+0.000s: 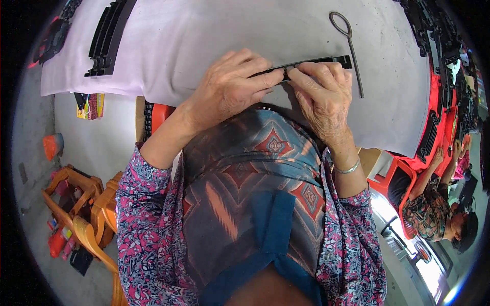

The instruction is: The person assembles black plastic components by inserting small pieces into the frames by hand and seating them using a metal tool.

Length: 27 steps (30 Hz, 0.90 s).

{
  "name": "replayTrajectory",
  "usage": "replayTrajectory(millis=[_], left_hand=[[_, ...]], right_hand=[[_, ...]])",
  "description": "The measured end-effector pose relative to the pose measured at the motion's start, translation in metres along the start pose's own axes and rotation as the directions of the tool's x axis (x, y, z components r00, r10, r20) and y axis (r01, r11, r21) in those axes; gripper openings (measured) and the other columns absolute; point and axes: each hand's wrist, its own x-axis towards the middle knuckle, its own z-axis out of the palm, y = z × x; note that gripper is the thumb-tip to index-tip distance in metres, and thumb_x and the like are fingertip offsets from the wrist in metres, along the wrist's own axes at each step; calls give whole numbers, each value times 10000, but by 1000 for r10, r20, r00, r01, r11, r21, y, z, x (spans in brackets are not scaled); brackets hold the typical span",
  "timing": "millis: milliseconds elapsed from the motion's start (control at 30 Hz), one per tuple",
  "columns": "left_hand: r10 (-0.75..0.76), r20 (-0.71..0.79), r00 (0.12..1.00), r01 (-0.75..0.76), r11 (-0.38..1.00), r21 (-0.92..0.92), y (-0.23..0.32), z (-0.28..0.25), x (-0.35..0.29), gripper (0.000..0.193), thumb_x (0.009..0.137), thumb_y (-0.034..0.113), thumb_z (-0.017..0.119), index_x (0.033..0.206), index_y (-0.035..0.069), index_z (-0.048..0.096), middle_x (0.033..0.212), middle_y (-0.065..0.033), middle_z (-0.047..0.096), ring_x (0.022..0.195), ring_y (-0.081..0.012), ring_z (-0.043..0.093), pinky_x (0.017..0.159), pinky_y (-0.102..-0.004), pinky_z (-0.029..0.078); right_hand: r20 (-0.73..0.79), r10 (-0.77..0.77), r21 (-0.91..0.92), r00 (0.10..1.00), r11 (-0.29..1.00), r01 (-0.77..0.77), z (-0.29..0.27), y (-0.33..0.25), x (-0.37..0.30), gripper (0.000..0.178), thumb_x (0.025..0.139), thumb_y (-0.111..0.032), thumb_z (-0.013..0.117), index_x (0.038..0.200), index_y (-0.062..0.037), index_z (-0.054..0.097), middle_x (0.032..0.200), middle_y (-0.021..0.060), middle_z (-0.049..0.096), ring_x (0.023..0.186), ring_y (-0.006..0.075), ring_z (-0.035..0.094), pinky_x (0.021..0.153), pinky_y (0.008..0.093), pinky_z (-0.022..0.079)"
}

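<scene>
Both my hands close on a long, narrow black plastic strip (334, 59) near the table's front edge. My left hand (232, 84) pinches its left part, the fingertips pressed together. My right hand (324, 92) grips it further right, thumb and index finger close to the left fingertips. Beyond the right hand the strip's squared end sticks out. What lies between my fingertips is too small to make out. Just right of the strip, a dark metal rod with a looped end (356, 61) rests on the table.
A pale cloth covers the table (204, 25). Slatted black plastic parts (108, 41) lie at the far left. More black parts sit on a red surface (433, 107) at the right, where another person (434, 214) is seated. A wooden chair (84, 214) stands at lower left.
</scene>
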Motion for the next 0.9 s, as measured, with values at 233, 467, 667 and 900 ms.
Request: replayTrajectory(millis=[233, 467, 667, 900], left_hand=[[13, -5, 1000, -13, 1000, -28, -3, 1, -1, 269, 794, 94, 757, 1061, 97, 731, 1010, -54, 665, 937, -256, 627, 813, -376, 525], [16, 9, 1000, -15, 998, -63, -4, 1, 0, 241, 795, 86, 754, 1033, 80, 714, 1025, -57, 667, 947, -273, 631, 819, -389, 521], [4, 0, 1000, -4, 998, -68, -4, 2, -2, 278, 785, 72, 754, 1059, 89, 710, 1033, -63, 662, 951, -281, 631, 813, -389, 521], [-2, 22, 1000, 3, 999, -33, -3, 2, -2, 318, 783, 70, 742, 1098, 106, 712, 1025, -58, 647, 966, -276, 617, 817, -384, 520]], right_hand=[[-11, -45, 32, 999, 998, 45, 0, 5, 2, 201, 748, -171, 787, 945, -177, 745, 982, -43, 675, 892, 175, 570, 785, 351, 383], [-8, -114, 36, 993, 993, 114, -3, 10, 4, 212, 741, -158, 782, 949, -172, 741, 957, -41, 661, 882, 167, 571, 789, 347, 391], [29, -142, 65, 989, 988, 140, -3, 14, 7, 226, 727, -156, 778, 951, -146, 743, 946, -35, 652, 864, 172, 566, 793, 351, 405], [39, -150, 125, 988, 982, 145, -3, 14, 11, 212, 731, -141, 767, 940, -125, 738, 924, -22, 642, 849, 174, 569, 783, 344, 414]])
